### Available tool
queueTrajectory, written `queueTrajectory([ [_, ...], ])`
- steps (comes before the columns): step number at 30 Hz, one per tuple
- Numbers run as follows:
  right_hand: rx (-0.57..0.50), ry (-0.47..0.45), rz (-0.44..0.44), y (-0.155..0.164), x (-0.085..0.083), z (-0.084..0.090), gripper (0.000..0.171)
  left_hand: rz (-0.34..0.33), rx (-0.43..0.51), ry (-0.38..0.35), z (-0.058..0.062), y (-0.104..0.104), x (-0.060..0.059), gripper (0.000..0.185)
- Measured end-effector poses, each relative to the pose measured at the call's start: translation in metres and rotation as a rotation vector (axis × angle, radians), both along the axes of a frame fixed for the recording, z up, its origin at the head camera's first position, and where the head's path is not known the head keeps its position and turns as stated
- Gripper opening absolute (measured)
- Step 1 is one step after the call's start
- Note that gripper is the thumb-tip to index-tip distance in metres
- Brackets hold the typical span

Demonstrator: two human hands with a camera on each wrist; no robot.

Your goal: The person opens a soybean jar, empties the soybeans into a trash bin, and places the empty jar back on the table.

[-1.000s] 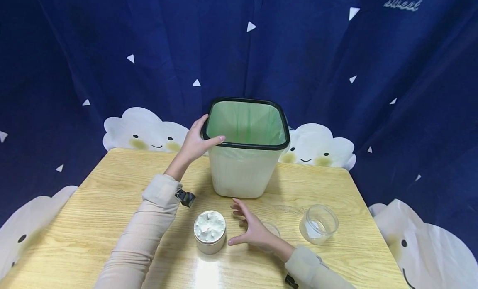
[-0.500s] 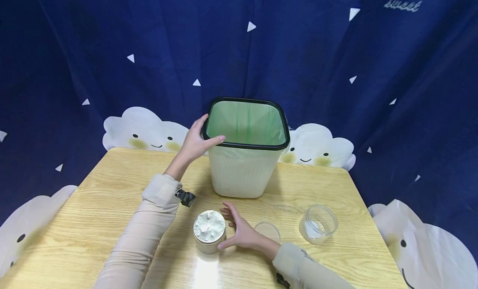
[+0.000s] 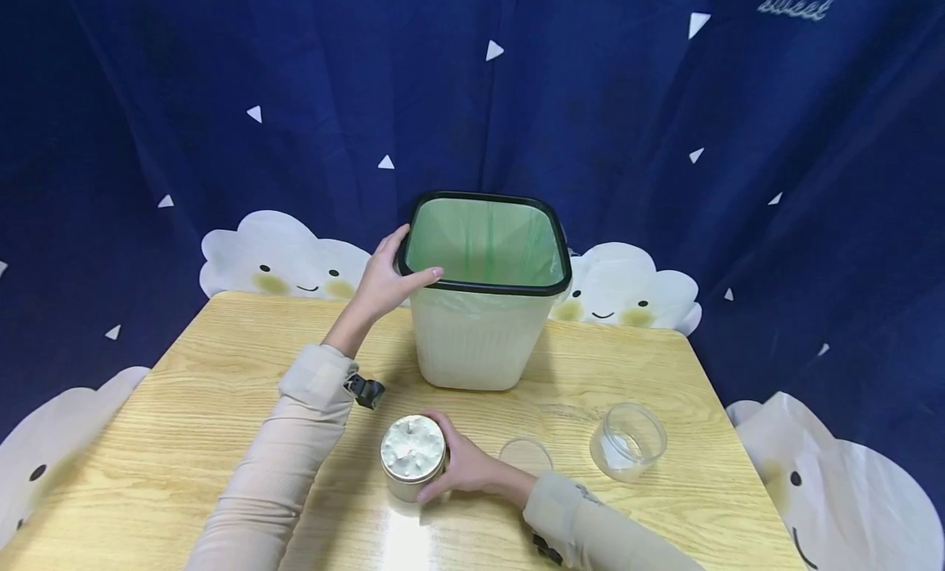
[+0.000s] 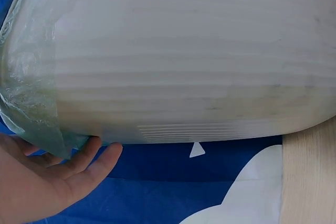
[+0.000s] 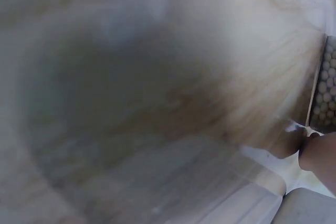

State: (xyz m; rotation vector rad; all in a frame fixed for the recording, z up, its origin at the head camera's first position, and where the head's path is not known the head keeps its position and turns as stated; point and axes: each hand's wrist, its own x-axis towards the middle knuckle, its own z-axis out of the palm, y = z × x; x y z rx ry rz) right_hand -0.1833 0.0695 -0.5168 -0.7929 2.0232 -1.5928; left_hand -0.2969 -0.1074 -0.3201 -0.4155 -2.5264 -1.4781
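At the corner of a white bin point(image 3: 480, 337) with a black rim, my left hand point(image 3: 384, 282) holds on, thumb over the front rim and fingers along the left outer side. A green liner lines it; in the left wrist view several fingertips point(image 4: 107, 156) lie beside the bin wall. My right hand point(image 3: 461, 464) grips a round jar point(image 3: 404, 487) from its right side, thumb in front and fingers behind. White lumpy stuff point(image 3: 412, 448) fills the jar's top. Small pale balls point(image 5: 326, 87) show behind its clear wall in the right wrist view, which is largely blurred.
A clear plastic cup point(image 3: 638, 444) with white material inside sits to the right on the wooden table point(image 3: 244, 366). Between cup and jar lies a clear round disc point(image 3: 526, 454). A dark blue curtain point(image 3: 332, 144) with white clouds hangs behind.
My right hand has moved left from beside the jar and closed round its right side. The left hand and the bin have stayed in place.
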Motion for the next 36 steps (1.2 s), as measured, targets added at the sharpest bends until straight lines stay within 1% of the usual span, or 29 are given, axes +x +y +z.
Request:
queueTrajectory([
  [3,0.018,-0.007,-0.001,-0.003,0.0,-0.001,0.106,0.001,0.001,-0.002,0.0,0.0,0.001,0.088],
  [5,0.011,-0.006,-0.003,-0.004,0.0,-0.002,0.106,0.001,0.001,-0.004,0.001,0.0,0.001,0.088],
  [6,0.01,0.002,-0.003,-0.005,0.0,-0.002,0.106,0.001,-0.001,-0.004,0.0,0.0,0.001,0.088],
  [7,0.01,0.011,-0.005,-0.005,0.001,0.001,0.105,0.0,-0.003,-0.005,0.0,0.0,0.001,0.088],
  [10,0.016,0.064,-0.004,-0.006,0.0,0.002,0.103,0.0,-0.006,-0.005,0.0,0.0,0.001,0.088],
  [13,0.039,0.092,-0.022,-0.005,-0.002,0.001,0.102,-0.002,-0.006,-0.008,0.001,0.0,0.001,0.087],
  [15,0.039,0.088,-0.04,-0.004,-0.003,-0.002,0.101,-0.003,-0.005,-0.01,0.002,0.001,0.002,0.087],
  [19,0.021,0.067,-0.069,-0.001,-0.001,0.001,0.1,0.001,-0.011,-0.013,0.002,0.001,0.002,0.087],
  [24,0.045,0.071,-0.113,0.003,0.0,0.009,0.098,0.006,-0.041,-0.01,0.001,0.0,0.001,0.087],
  [29,0.036,0.059,-0.149,0.008,-0.002,0.024,0.096,-0.008,-0.056,-0.008,0.0,-0.003,0.005,0.087],
  [32,0.021,0.064,-0.149,0.012,-0.004,0.033,0.095,-0.022,-0.037,-0.001,-0.001,-0.006,0.008,0.086],
  [36,0.002,0.1,-0.151,0.016,-0.006,0.045,0.093,-0.029,-0.011,0.01,-0.002,-0.013,0.013,0.086],
])
